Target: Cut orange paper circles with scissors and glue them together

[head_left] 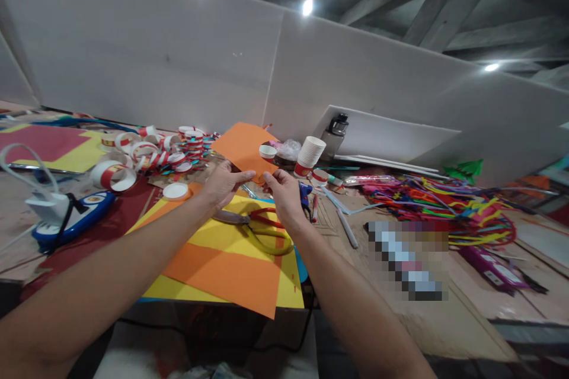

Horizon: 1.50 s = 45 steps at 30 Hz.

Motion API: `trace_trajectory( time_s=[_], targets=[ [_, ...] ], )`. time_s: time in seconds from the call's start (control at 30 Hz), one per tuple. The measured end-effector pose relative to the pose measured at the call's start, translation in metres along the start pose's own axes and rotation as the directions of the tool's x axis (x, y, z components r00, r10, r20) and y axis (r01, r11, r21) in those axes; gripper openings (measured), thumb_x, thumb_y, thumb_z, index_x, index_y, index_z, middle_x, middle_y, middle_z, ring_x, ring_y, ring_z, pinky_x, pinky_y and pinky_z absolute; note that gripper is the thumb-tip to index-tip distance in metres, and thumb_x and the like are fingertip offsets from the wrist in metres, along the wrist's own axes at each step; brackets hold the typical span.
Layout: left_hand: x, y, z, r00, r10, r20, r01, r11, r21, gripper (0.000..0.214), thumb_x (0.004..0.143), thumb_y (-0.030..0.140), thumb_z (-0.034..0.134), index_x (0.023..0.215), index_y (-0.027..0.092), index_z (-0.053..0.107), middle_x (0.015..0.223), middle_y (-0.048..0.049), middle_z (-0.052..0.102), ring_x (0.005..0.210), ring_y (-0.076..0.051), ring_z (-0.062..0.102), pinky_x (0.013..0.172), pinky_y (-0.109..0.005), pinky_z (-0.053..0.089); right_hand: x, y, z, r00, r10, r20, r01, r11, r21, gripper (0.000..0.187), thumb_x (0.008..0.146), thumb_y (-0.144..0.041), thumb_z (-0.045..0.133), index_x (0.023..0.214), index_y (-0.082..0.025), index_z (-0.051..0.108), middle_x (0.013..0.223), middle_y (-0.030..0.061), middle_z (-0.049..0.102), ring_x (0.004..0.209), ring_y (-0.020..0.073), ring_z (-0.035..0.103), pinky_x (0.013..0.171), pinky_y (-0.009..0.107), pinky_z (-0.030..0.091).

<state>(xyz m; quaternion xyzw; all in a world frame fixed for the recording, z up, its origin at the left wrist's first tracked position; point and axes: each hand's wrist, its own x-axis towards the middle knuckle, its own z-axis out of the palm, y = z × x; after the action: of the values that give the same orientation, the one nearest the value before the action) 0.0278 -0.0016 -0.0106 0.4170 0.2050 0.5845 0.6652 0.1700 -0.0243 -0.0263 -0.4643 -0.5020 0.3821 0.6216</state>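
Both hands grip the near edge of an orange sheet of paper (242, 145), raised and tilted above the table. My left hand (227, 182) pinches its left side with the thumb on top. At the lower right corner my right hand (281, 186) pinches the same sheet. A small white cup piece (267, 153) shows at the sheet's right edge; whether it is attached cannot be told. Below the hands, scissors (253, 222) with red and yellow handles lie on yellow paper (288, 284) and orange paper (222, 275). Close to my right hand is a blue glue gun (304, 194), partly hidden.
A stack of paper cups (310, 155) stands behind, beside a dark bottle (334, 137). Cut cup rings (114, 176) pile up at left, near a blue-and-white power strip (75, 219). Colourful pipe cleaners (444, 207) cover the right. A white lid (175, 191) lies by my left forearm.
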Motion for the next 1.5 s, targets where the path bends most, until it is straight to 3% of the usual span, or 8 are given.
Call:
trace_trajectory(
  time_s=[0.2,0.4,0.53,0.63,0.77,0.87,1.23,1.5],
  targets=[
    [0.000,0.001,0.000,1.000,-0.006,0.000,0.006,1.000,-0.028,0.044,0.057,0.007,0.085,0.099,0.015,0.071,0.100,-0.0055,0.078,0.089,-0.017,0.071,0.079,-0.025,0.056,-0.001,-0.001,0.000,0.998,-0.052,-0.022,0.050,0.997,-0.063,0.026,0.076,-0.042,0.065,0.067,-0.020,0.055,0.059,-0.0031,0.059,0.055,0.0118,0.054,0.058,0.026,0.042],
    [0.000,0.004,-0.003,0.996,-0.088,-0.008,0.087,0.991,-0.105,0.020,0.084,0.021,0.070,0.103,0.014,0.068,0.097,-0.0085,0.078,0.093,-0.020,0.073,0.083,-0.034,0.059,-0.002,-0.004,0.002,0.998,-0.053,-0.040,0.052,0.998,-0.028,0.023,0.074,-0.040,0.064,0.068,-0.019,0.057,0.059,-0.0032,0.059,0.055,0.0110,0.052,0.057,0.025,0.041],
    [0.002,0.004,-0.006,0.994,-0.107,0.007,0.107,0.982,-0.153,0.023,0.092,0.032,0.061,0.104,0.014,0.068,0.098,-0.0101,0.078,0.095,-0.022,0.073,0.082,-0.035,0.060,-0.004,-0.006,0.003,0.998,-0.048,-0.042,0.047,0.999,-0.024,0.022,0.074,-0.040,0.064,0.069,-0.020,0.057,0.059,-0.0031,0.059,0.054,0.0110,0.051,0.056,0.025,0.040],
    [0.003,0.003,-0.006,0.995,-0.098,0.023,0.100,0.985,-0.143,0.027,0.088,0.036,0.067,0.103,0.014,0.068,0.100,-0.0107,0.078,0.097,-0.023,0.073,0.080,-0.033,0.060,-0.005,-0.009,0.003,0.998,-0.048,-0.048,0.046,0.998,-0.045,0.022,0.074,-0.040,0.063,0.068,-0.020,0.056,0.059,-0.0031,0.059,0.053,0.0108,0.050,0.054,0.025,0.039],
    [0.001,0.002,-0.004,0.999,-0.038,0.034,0.039,0.998,-0.041,0.039,0.069,0.021,0.084,0.104,0.014,0.070,0.104,-0.0101,0.077,0.096,-0.022,0.072,0.079,-0.029,0.059,-0.007,-0.010,0.003,0.998,-0.060,-0.024,0.059,0.997,-0.048,0.022,0.077,-0.039,0.062,0.069,-0.020,0.057,0.063,-0.0018,0.061,0.057,0.0116,0.052,0.057,0.025,0.041],
    [-0.001,0.002,-0.003,1.000,-0.022,0.010,0.022,1.000,0.022,0.045,0.060,0.016,0.088,0.102,0.014,0.072,0.102,-0.0092,0.077,0.091,-0.021,0.073,0.077,-0.028,0.058,-0.008,-0.010,0.003,0.997,-0.068,-0.030,0.066,0.994,-0.089,0.024,0.078,-0.039,0.063,0.067,-0.020,0.054,0.062,-0.0024,0.060,0.057,0.0119,0.051,0.058,0.026,0.041],
    [0.000,0.001,-0.005,0.998,0.045,0.049,-0.047,0.998,0.044,0.046,0.058,0.021,0.090,0.101,0.015,0.075,0.105,-0.0101,0.078,0.097,-0.025,0.072,0.084,-0.036,0.059,-0.011,-0.011,0.002,0.984,-0.170,-0.047,0.156,0.962,-0.224,0.033,0.081,-0.042,0.065,0.065,-0.023,0.043,0.058,-0.0057,0.046,0.058,0.0122,0.047,0.057,0.026,0.035],
    [0.000,0.002,-0.005,0.997,0.054,0.056,-0.055,0.998,0.025,0.040,0.058,0.019,0.089,0.096,0.015,0.075,0.103,-0.0092,0.078,0.095,-0.023,0.072,0.080,-0.032,0.059,-0.018,-0.016,0.004,0.968,-0.251,-0.019,0.236,0.933,-0.272,0.027,0.083,-0.040,0.063,0.070,-0.022,0.048,0.065,-0.0041,0.051,0.062,0.0125,0.046,0.060,0.026,0.036]
  ],
)
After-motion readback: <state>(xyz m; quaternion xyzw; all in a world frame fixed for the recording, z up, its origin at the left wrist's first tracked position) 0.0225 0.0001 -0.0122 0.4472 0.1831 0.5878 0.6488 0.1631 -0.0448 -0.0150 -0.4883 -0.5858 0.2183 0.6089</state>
